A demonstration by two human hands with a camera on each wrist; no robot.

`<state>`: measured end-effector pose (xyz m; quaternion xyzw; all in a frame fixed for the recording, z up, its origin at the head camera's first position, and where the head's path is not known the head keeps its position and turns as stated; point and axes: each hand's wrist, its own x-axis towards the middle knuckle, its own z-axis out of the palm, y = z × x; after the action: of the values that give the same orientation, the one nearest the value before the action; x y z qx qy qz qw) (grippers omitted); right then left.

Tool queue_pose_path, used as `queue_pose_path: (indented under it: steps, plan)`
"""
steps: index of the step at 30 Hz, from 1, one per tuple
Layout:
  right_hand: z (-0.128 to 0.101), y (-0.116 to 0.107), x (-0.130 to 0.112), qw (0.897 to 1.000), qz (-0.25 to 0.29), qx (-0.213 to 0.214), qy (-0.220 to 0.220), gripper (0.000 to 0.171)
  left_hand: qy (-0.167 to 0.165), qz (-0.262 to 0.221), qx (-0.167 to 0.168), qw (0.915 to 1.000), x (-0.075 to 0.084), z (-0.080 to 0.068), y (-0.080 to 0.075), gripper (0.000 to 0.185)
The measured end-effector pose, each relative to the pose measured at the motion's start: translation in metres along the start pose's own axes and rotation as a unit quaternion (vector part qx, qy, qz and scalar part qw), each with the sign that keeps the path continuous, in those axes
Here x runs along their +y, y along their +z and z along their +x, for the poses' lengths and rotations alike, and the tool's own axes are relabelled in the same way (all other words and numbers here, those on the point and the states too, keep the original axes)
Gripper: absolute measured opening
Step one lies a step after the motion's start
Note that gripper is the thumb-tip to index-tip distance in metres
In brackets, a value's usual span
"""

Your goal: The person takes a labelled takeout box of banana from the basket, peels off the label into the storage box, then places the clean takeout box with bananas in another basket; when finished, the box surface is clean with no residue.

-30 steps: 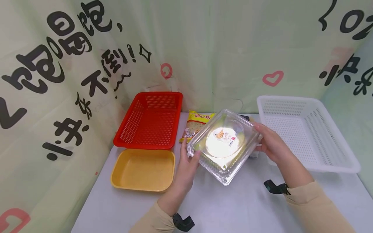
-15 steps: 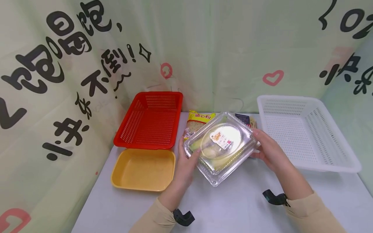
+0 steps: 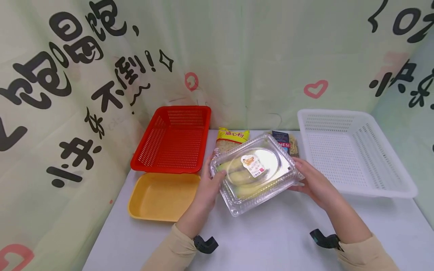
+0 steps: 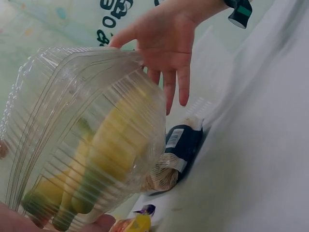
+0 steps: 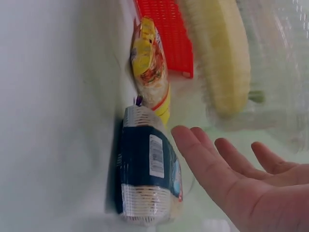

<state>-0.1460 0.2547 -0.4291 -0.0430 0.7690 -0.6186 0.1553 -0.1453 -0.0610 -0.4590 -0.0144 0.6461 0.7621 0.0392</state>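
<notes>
Above the white worktop, a clear ribbed plastic clamshell box of bananas is gripped at its left edge by the left hand; the right hand, fingers straight, touches its right edge.

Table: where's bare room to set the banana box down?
Bare table in front, between the two forearms, under the banana box. Red basket, yellow tray and white basket hold nothing. Crowded at the back, where the yellow packet and dark packet lie.

Red perforated plastic basket, yellow shallow plastic tray, white perforated plastic basket, yellow pasta packet, dark-labelled noodle packet, grey table.
</notes>
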Motion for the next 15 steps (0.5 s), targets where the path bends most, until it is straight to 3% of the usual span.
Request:
queue_pose_path:
  steps: [5, 9, 15]
  plan:
    - [-0.001, -0.003, -0.001, 0.999, -0.018, -0.021, -0.025, 0.063, -0.040, 0.004, -0.001, 0.9992, 0.005, 0.004, -0.007, 0.070]
    - [0.002, -0.004, -0.003, 0.998, 0.001, -0.047, -0.039, 0.063, -0.068, 0.017, -0.010, 0.9975, 0.009, 0.008, -0.013, 0.069]
    - [0.009, 0.002, -0.001, 0.996, 0.035, -0.067, -0.048, 0.067, -0.080, 0.024, -0.046, 0.9955, 0.011, 0.011, -0.019, 0.071]
